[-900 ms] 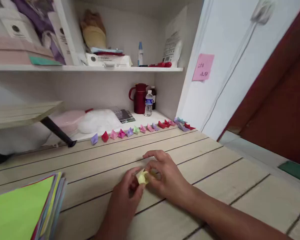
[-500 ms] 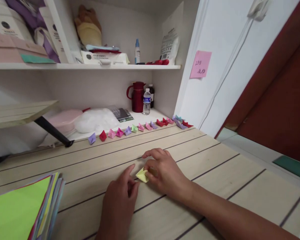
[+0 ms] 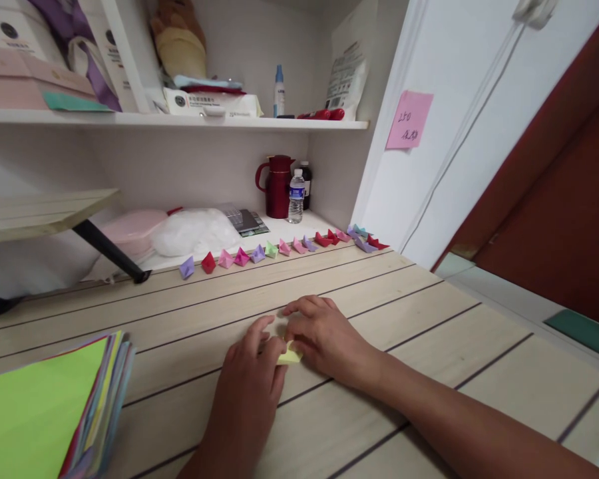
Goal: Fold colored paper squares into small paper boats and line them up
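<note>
A small folded piece of yellow paper (image 3: 289, 357) lies on the light wooden table (image 3: 419, 332), pinched between both my hands. My left hand (image 3: 249, 379) comes from below, fingers curled with their tips on the paper's left side. My right hand (image 3: 324, 336) reaches in from the right, its fingers bent over the paper and pressing on it. Most of the paper is hidden under my fingers.
A row of several small folded paper shapes (image 3: 279, 248) in purple, red, pink and green lines the table's far edge. A stack of coloured paper sheets (image 3: 44, 412) with a green top lies at the near left. Shelves behind hold a red jug (image 3: 278, 186), a water bottle (image 3: 296, 196) and boxes.
My left hand has slid forward onto the yellow paper, and both hands now press it lower against the table. The paper shows less than before.
</note>
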The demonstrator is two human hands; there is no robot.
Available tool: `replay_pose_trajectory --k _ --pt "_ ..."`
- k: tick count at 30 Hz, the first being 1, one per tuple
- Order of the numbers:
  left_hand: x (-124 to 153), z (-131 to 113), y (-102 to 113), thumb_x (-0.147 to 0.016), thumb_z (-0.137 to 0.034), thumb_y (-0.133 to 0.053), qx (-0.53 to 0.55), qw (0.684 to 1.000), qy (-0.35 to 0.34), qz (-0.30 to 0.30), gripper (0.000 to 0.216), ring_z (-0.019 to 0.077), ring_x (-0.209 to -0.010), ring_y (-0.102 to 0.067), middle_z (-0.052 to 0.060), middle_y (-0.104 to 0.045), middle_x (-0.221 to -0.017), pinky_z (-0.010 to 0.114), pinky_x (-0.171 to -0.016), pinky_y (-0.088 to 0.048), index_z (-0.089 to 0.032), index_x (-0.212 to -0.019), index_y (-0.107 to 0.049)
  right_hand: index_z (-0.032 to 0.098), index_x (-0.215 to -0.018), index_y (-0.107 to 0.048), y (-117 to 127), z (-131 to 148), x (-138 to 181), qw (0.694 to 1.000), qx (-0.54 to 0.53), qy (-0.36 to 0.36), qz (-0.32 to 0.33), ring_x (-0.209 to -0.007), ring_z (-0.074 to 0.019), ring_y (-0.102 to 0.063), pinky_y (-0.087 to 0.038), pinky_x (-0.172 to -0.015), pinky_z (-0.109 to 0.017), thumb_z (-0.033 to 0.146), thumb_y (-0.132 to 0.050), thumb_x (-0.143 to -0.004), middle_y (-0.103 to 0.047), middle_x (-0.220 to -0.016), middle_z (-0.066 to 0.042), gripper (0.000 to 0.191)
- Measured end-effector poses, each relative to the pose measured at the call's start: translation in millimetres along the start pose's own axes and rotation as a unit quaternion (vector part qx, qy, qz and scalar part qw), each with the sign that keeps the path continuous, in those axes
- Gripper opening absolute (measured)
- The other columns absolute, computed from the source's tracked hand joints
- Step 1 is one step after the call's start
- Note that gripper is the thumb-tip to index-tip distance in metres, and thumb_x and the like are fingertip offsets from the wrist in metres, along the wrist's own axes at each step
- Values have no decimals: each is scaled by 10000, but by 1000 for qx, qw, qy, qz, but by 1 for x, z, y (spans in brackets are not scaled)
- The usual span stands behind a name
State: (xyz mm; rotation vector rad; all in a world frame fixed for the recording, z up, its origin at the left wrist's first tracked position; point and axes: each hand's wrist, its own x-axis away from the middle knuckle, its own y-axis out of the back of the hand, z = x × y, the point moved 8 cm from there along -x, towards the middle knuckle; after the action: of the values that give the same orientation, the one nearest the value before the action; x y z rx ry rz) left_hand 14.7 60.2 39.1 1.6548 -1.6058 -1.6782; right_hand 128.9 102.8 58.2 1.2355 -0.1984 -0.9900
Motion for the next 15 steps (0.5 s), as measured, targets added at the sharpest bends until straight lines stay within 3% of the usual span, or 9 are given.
replay_pose_trajectory --k 4,15 --pt "-4 9 1 -761 -51 -651 5 997 72 25 222 295 -1102 -657 126 -614 -1253 496 -833 -565 -219 -890 -583 223 -845 -706 0 1 0 1000 -10 5 3 -1148 -266 -588 -388 -927 -440 71 -705 -797 -703 -1167 -60 159" --pt "-3 8 -5 -814 -77 -652 3 994 85 71 183 269 -1061 -656 70 -693 -1103 504 -910 -517 -210 -941 -649 249 -883 -742 -5 4 -1 1000 -17 22 14 -1098 -254 -606 -399 -967 -442 100 -714 -833 -716 -1134 -40 159"
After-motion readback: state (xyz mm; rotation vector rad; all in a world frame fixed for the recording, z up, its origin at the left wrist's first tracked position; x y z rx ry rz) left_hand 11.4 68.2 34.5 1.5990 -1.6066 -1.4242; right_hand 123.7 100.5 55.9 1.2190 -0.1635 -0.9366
